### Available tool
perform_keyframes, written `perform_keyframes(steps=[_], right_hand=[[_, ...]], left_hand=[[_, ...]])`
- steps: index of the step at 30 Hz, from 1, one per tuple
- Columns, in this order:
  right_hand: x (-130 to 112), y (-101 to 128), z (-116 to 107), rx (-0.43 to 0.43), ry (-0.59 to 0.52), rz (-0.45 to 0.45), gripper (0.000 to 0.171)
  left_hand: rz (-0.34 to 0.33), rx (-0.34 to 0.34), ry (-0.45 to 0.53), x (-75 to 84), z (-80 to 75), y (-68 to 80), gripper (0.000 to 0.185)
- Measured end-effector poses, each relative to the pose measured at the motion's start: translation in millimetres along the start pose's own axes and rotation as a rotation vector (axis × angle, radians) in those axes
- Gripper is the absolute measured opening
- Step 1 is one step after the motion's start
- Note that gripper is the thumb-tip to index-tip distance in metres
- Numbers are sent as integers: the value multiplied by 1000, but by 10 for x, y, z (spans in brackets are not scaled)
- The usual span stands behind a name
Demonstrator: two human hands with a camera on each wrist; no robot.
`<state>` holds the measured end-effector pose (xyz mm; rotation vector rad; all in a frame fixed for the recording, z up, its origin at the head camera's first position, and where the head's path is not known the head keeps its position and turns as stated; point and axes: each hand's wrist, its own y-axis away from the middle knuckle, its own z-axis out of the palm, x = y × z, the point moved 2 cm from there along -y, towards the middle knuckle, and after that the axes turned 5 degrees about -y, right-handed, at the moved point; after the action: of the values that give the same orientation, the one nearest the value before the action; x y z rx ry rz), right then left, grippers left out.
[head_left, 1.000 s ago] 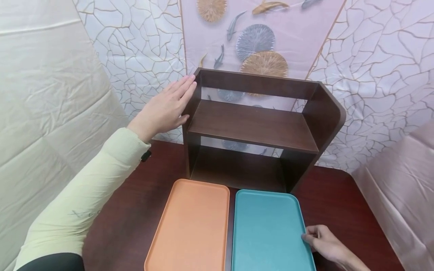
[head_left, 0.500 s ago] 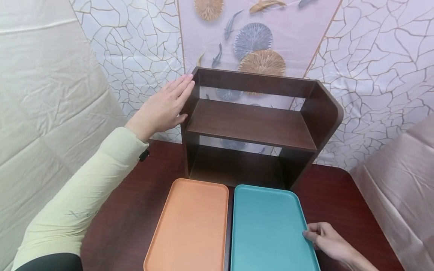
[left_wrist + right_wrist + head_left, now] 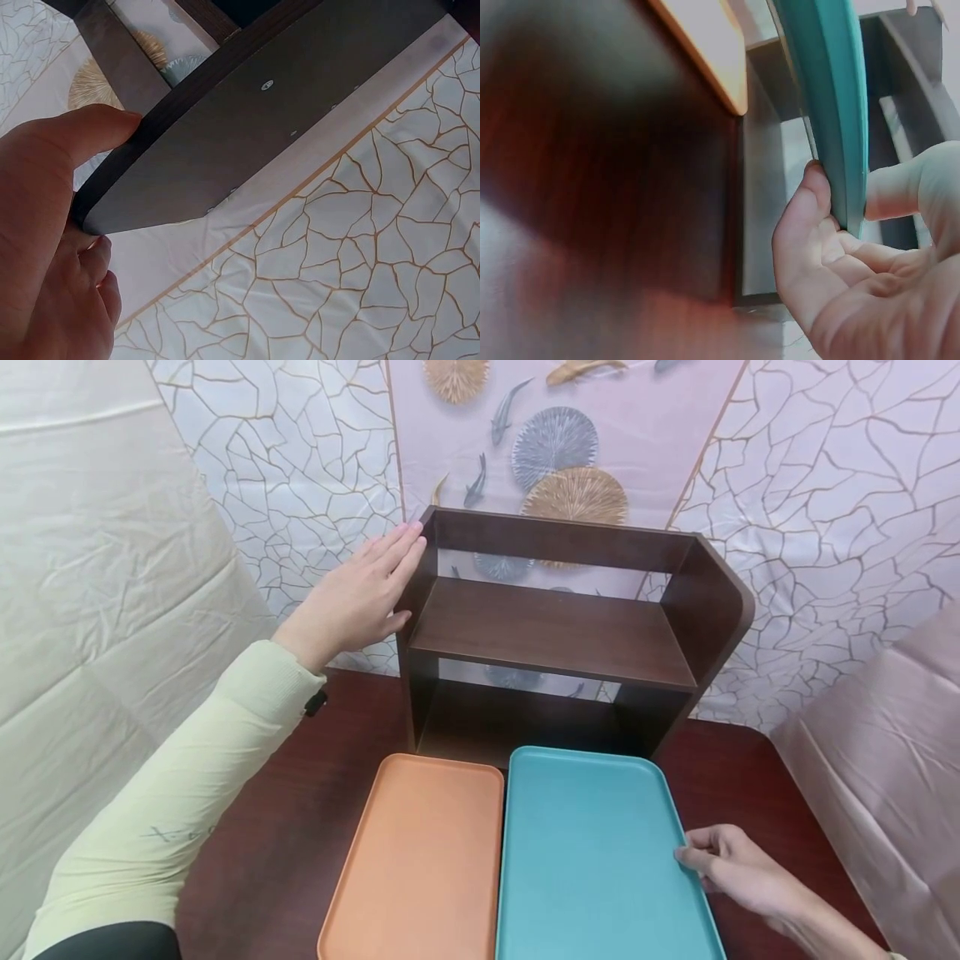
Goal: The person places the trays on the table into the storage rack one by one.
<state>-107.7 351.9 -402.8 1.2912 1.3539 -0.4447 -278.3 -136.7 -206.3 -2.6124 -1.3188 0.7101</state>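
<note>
A dark wooden two-tier shelf (image 3: 555,635) stands at the back of the table. My left hand (image 3: 360,597) lies flat against its left side panel (image 3: 262,120), fingers straight and thumb (image 3: 82,131) at the panel's front edge. In front of the shelf an orange tray (image 3: 423,860) lies on the table, with a teal tray (image 3: 592,852) beside it on the right. My right hand (image 3: 731,864) pinches the teal tray's right rim (image 3: 832,90) between thumb and fingers. The teal tray looks raised off the table, its left edge over the orange tray's rim.
The dark red-brown table (image 3: 277,843) has bare room left of the orange tray. Both shelf levels hold nothing. A patterned wall cloth (image 3: 825,485) hangs close behind the shelf, with draped fabric (image 3: 885,760) at the right and pale cloth (image 3: 90,568) at the left.
The teal tray has come up and moved toward the shelf, its far edge now nearer the lower level. My right hand moved with it. The left hand stays on the shelf side.
</note>
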Motion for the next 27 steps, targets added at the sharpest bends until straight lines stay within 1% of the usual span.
perform_keyframes(steps=[6, 13, 16, 23, 27], right_hand=[[-258, 75, -14, -4, 18, -25, 29], [-553, 143, -23, -31, 21, -66, 30], [-664, 170, -34, -35, 20, -90, 31], [-912, 234, -94, -40, 60, -199, 28], [-1058, 261, -131, -45, 61, -209, 27]], left_hand=[[6, 11, 3, 1, -3, 6, 90], [17, 28, 5, -19, 11, 24, 90], [12, 14, -1, -10, 1, 19, 90], [-2, -17, -25, 6, -12, -4, 91], [-5, -23, -28, 8, -22, -7, 91]])
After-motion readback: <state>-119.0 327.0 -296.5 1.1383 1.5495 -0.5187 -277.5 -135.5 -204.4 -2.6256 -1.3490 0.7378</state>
